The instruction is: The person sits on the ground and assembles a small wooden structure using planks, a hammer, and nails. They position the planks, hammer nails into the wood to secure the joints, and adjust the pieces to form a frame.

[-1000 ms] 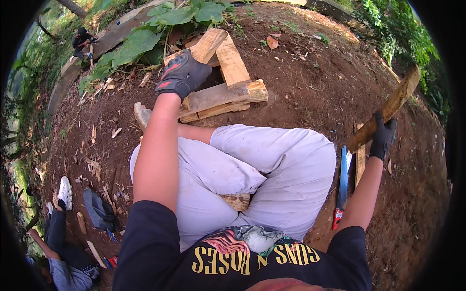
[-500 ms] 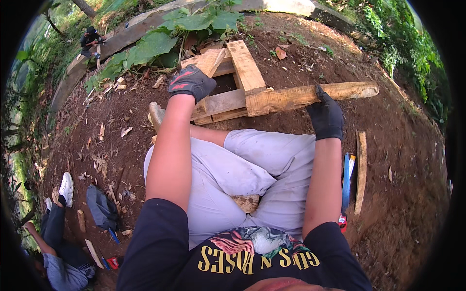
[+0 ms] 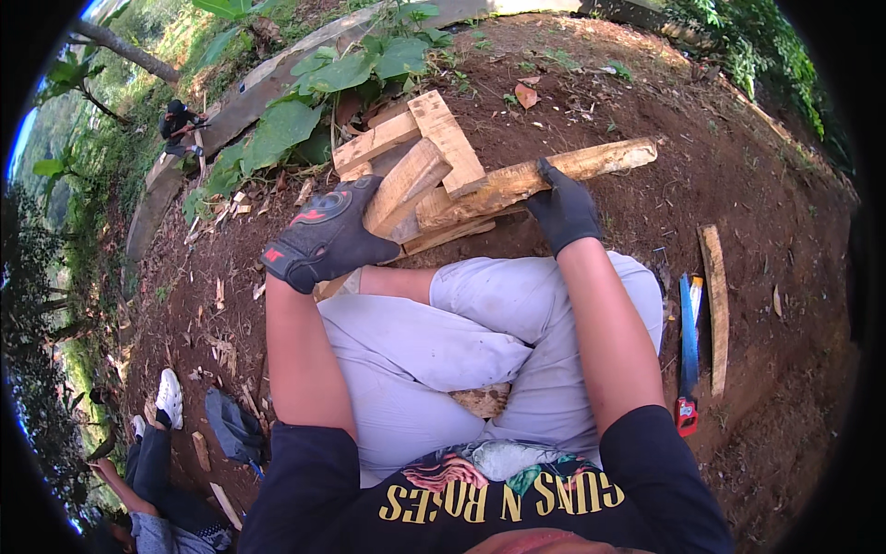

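Observation:
My left hand (image 3: 334, 231), in a black glove with red marks, is closed around the near end of a short squared wooden block (image 3: 409, 185). My gloved right hand (image 3: 563, 210) grips a long, rough-edged plank (image 3: 591, 164) near its middle, thumb side up. The plank slants up to the right, and its left end meets the block. Behind them, more short wooden pieces (image 3: 378, 140) and a wide flat board (image 3: 447, 138) form a small frame-like stack on the soil. My left hand hides part of the stack's left side.
My crossed legs (image 3: 425, 342) lie just below the wood. To the right rest a handsaw (image 3: 688, 351) with a blue blade and red handle, and a narrow wood strip (image 3: 714, 309). Another person (image 3: 166, 480) sits lower left; a person (image 3: 180, 129) is farther off by a low wall (image 3: 268, 65).
My left hand has drawn toward me and now holds the block tilted over the stack. The right hand and plank have moved left, and the plank slants more. The view has shifted.

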The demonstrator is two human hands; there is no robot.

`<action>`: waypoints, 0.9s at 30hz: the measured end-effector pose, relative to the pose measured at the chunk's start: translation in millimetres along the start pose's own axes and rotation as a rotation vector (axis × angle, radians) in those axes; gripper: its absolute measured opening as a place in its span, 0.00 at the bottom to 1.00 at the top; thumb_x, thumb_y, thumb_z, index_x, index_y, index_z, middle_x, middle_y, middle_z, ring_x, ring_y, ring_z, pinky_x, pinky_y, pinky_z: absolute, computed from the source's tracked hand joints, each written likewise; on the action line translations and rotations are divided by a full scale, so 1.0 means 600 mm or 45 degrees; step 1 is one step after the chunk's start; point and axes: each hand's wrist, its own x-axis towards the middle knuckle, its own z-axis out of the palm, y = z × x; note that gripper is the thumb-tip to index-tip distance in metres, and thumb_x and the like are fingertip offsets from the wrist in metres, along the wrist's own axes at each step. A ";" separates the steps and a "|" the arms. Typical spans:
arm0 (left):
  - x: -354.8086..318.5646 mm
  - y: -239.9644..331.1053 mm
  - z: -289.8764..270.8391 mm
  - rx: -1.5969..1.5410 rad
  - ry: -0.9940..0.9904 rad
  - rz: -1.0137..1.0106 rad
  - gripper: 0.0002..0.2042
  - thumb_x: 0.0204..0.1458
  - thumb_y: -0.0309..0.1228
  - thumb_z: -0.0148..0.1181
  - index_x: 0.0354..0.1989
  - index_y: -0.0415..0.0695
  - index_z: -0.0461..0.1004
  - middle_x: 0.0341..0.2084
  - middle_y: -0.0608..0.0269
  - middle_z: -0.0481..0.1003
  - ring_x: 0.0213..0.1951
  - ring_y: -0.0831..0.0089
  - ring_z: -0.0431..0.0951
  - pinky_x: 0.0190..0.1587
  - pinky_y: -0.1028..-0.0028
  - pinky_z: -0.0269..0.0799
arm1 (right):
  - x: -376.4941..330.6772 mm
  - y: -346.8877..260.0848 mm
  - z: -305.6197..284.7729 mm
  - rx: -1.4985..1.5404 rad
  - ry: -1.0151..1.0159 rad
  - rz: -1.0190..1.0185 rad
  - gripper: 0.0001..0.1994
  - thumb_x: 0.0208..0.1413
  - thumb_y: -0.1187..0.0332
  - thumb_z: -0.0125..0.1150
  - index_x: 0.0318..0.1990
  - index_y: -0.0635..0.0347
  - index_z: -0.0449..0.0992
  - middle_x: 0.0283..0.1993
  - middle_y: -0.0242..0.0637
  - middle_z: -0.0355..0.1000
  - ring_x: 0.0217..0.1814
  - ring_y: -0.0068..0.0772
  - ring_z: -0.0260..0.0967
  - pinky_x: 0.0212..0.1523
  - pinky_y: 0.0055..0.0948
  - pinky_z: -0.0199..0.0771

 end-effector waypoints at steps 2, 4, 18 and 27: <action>-0.002 0.018 0.024 0.074 -0.088 0.130 0.51 0.44 0.54 0.75 0.75 0.38 0.64 0.68 0.42 0.72 0.66 0.47 0.75 0.68 0.57 0.72 | -0.012 -0.042 0.010 0.476 0.101 0.265 0.28 0.63 0.72 0.72 0.70 0.58 0.72 0.59 0.40 0.79 0.61 0.35 0.77 0.63 0.35 0.78; 0.005 0.067 0.051 0.058 -0.222 0.310 0.46 0.47 0.61 0.73 0.70 0.42 0.71 0.63 0.44 0.77 0.64 0.48 0.78 0.67 0.57 0.72 | -0.003 -0.046 0.014 1.019 0.139 0.503 0.32 0.61 0.71 0.74 0.73 0.54 0.71 0.59 0.44 0.80 0.61 0.38 0.78 0.63 0.36 0.77; 0.148 0.066 0.155 -0.029 0.045 -0.056 0.48 0.50 0.65 0.71 0.69 0.36 0.68 0.63 0.39 0.73 0.66 0.45 0.73 0.68 0.55 0.71 | -0.047 -0.107 0.016 1.249 0.230 0.650 0.23 0.62 0.65 0.75 0.60 0.57 0.74 0.56 0.45 0.77 0.57 0.46 0.78 0.56 0.46 0.81; 0.162 0.034 0.184 -0.096 0.077 0.094 0.39 0.57 0.53 0.71 0.68 0.37 0.68 0.62 0.38 0.74 0.64 0.40 0.74 0.66 0.51 0.71 | -0.224 -0.103 -0.336 1.039 -0.250 0.222 0.21 0.72 0.63 0.62 0.67 0.62 0.72 0.55 0.41 0.79 0.56 0.39 0.80 0.56 0.39 0.82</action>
